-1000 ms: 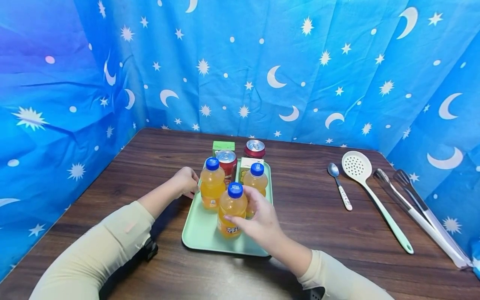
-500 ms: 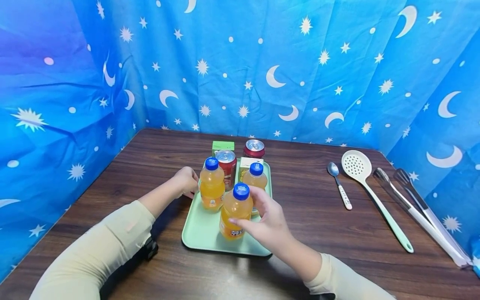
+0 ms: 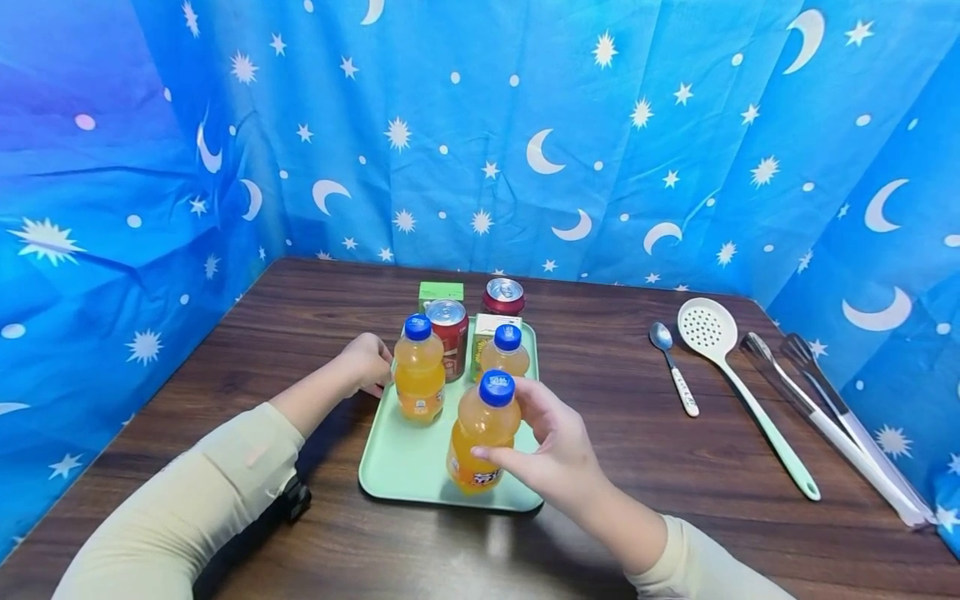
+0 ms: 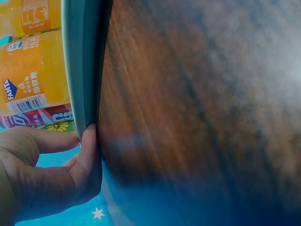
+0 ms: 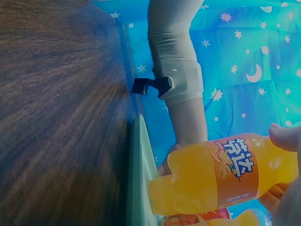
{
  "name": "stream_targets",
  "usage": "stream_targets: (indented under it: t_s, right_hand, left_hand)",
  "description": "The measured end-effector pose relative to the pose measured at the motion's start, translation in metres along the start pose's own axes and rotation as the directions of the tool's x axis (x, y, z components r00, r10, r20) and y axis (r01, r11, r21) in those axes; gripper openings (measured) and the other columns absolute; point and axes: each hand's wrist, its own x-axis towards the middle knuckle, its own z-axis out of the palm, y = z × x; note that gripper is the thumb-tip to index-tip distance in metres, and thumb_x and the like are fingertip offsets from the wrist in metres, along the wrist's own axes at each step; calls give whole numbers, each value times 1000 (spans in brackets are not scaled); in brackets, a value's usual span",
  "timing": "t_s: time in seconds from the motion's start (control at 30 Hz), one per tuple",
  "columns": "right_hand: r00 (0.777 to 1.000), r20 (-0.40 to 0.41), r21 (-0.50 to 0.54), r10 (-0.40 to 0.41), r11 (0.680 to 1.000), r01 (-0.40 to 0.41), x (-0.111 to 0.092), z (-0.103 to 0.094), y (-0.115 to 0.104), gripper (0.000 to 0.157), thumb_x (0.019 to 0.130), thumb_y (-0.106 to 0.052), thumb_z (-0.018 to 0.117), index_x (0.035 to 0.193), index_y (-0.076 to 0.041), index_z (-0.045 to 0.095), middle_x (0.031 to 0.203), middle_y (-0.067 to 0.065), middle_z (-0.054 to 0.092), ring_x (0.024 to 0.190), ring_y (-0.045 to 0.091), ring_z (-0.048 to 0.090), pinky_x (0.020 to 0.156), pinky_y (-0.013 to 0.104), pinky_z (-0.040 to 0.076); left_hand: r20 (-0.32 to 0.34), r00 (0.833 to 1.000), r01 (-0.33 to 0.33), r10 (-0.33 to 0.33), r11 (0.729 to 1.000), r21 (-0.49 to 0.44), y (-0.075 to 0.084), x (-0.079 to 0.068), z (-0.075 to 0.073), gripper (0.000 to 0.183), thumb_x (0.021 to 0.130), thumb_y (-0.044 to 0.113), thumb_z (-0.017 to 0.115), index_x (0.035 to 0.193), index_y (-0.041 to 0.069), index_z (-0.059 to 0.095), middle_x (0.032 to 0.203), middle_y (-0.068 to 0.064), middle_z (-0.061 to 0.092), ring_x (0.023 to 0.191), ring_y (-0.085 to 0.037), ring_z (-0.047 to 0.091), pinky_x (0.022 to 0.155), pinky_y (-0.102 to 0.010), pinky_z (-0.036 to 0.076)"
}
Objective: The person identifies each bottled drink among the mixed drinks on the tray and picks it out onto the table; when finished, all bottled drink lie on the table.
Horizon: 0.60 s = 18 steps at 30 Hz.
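My right hand (image 3: 558, 446) grips a bottle of orange Fanta (image 3: 476, 429) with a blue cap, thumb on its near side. The bottle is close over the front right of the pale green tray (image 3: 401, 471); its label shows in the right wrist view. My left hand (image 3: 366, 364) pinches the tray's left rim between thumb and fingers, plain in the left wrist view. A second orange bottle (image 3: 420, 375) stands on the tray at left, and a third orange bottle (image 3: 504, 357) is partly hidden behind the held one. Behind them are a red can (image 3: 453, 346) and a white-topped carton (image 3: 487, 333).
A green box (image 3: 441, 292) and another red can (image 3: 504, 296) stand at the back of this group. To the right on the dark wooden table lie a spoon (image 3: 677, 375), a white slotted skimmer (image 3: 707, 327) and metal tongs (image 3: 847, 433). Blue star-patterned cloth hangs behind.
My right hand has moved the held bottle right and toward me, away from the left bottle. My left hand keeps its pinch on the tray rim; the view has shifted slightly.
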Motion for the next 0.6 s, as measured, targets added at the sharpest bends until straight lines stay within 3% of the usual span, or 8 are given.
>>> stream_targets:
  t_s: [0.3, 0.6]
  right_hand:
    - [999, -24, 22, 46, 999, -46, -4, -16, -7, 59, 69, 7, 78, 121, -1, 53, 118, 7, 60, 112, 23, 56, 93, 35, 46]
    - [996, -89, -50, -2, 999, -3, -6, -32, -11, 62, 63, 15, 78, 119, 0, 55, 113, 11, 61, 107, 21, 58, 92, 30, 47]
  left_hand:
    - [3, 1000, 6, -6, 1000, -4, 0, 0, 0, 27, 78, -15, 56, 104, -10, 53, 100, -21, 54, 81, -29, 60, 60, -34, 57]
    - [-8, 1000, 10, -10, 1000, -1, -1, 0, 0, 26, 78, -15, 57, 104, -10, 54, 99, -21, 55, 80, -28, 60, 59, -34, 57]
